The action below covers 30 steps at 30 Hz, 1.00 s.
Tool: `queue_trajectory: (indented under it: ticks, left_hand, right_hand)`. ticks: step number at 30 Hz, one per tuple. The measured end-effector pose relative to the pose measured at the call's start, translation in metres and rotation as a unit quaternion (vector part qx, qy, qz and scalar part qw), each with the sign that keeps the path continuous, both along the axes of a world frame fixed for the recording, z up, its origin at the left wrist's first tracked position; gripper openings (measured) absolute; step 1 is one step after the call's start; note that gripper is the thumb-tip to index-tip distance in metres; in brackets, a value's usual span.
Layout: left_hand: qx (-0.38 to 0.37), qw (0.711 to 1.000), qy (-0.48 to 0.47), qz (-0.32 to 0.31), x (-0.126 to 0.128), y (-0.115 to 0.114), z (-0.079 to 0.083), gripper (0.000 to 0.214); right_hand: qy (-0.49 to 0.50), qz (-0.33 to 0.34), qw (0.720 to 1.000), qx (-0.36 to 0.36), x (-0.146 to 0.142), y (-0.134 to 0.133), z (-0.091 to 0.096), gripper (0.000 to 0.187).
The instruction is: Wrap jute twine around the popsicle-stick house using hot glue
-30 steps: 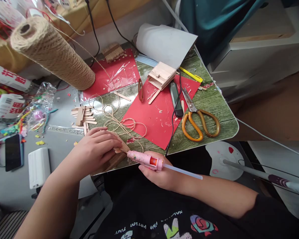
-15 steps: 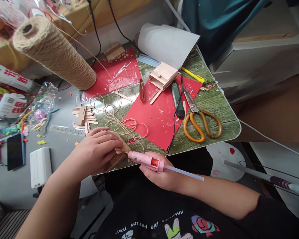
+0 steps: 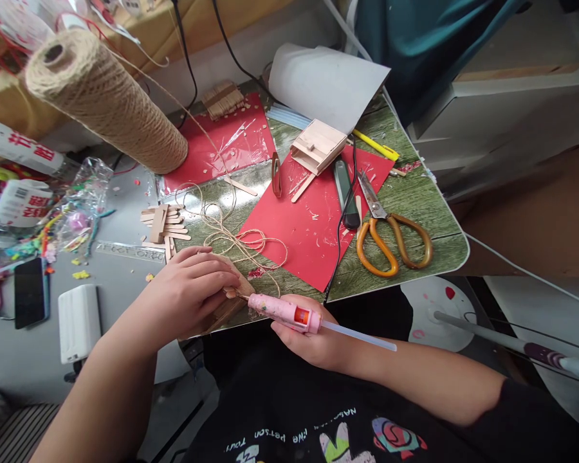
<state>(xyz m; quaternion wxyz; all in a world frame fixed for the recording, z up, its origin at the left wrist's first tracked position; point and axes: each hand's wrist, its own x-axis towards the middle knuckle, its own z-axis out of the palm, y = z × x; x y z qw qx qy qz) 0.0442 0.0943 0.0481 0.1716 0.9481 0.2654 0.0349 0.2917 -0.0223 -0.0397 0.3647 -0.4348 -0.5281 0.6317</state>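
Observation:
My left hand point(image 3: 190, 296) presses down on a small wooden piece made of craft sticks point(image 3: 229, 305) at the near edge of the green table point(image 3: 415, 193), fingers curled over it. My right hand point(image 3: 309, 341) grips a pink hot glue gun point(image 3: 282, 310) whose nozzle points left and touches that wooden piece. A clear glue stick point(image 3: 357, 334) sticks out of the gun's back end. Loose twine point(image 3: 231, 238) lies just beyond my left hand.
A big twine spool point(image 3: 106, 103) lies at far left. Red paper sheets point(image 3: 309, 225), orange-handled scissors point(image 3: 390, 235), a utility knife point(image 3: 345, 193), a small stick-built box point(image 3: 318, 145), loose craft sticks point(image 3: 164, 225), a phone point(image 3: 29, 292) and a white power bank point(image 3: 77, 321) surround the work spot.
Almost nothing moved; both hands hold their places, with the glue gun tip still at the wooden piece. The view shifted very slightly.

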Motion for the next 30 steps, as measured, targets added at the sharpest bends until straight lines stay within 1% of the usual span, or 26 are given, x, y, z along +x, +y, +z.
queue_trajectory:
  ticks: [5,9,15,17,19,21,23,24,26,28,30]
  left_hand:
    - [0.002,1.0,-0.001,0.001,0.001,0.0,0.001,0.017]
    - [-0.006,1.0,0.003,0.006,0.0,0.0,0.001,0.018]
    - [-0.012,1.0,0.008,0.02,0.0,0.0,0.0,0.016]
    - [-0.011,1.0,0.006,0.019,0.0,0.0,0.0,0.016]
    - [-0.006,1.0,0.002,0.013,0.0,0.0,0.0,0.016]
    - [-0.002,1.0,0.0,0.008,0.0,0.0,0.0,0.016]
    - [0.0,1.0,0.005,0.009,0.0,0.0,0.0,0.015]
    - [0.001,1.0,0.008,0.01,-0.001,0.0,0.0,0.015]
    - [0.002,1.0,0.012,0.013,-0.001,-0.001,0.0,0.016]
    - [0.002,1.0,0.012,0.014,-0.003,-0.001,-0.001,0.017]
    - [-0.001,1.0,0.007,0.015,-0.005,0.0,-0.003,0.017]
  right_hand:
    - [0.002,0.008,1.0,0.018,0.001,-0.001,-0.006,0.019]
    - [0.001,0.009,1.0,0.025,0.002,0.0,-0.005,0.021]
    - [0.012,0.029,0.999,0.03,0.004,0.001,0.0,0.013]
    - [0.026,0.019,0.999,0.014,0.006,-0.001,0.0,0.012]
    - [0.053,-0.006,0.998,-0.024,0.009,-0.004,-0.002,0.014]
    - [0.102,-0.022,0.992,-0.07,0.014,-0.007,-0.005,0.018]
    - [0.152,-0.033,0.984,-0.085,0.022,-0.01,-0.005,0.02]
    - [0.169,-0.043,0.981,-0.082,0.027,-0.01,-0.004,0.02]
    - [0.173,-0.091,0.979,-0.063,0.04,-0.007,0.002,0.019]
    - [0.143,-0.175,0.973,-0.034,0.057,0.002,0.013,0.019]
    - [0.09,-0.28,0.955,0.028,0.079,0.019,0.022,0.02]
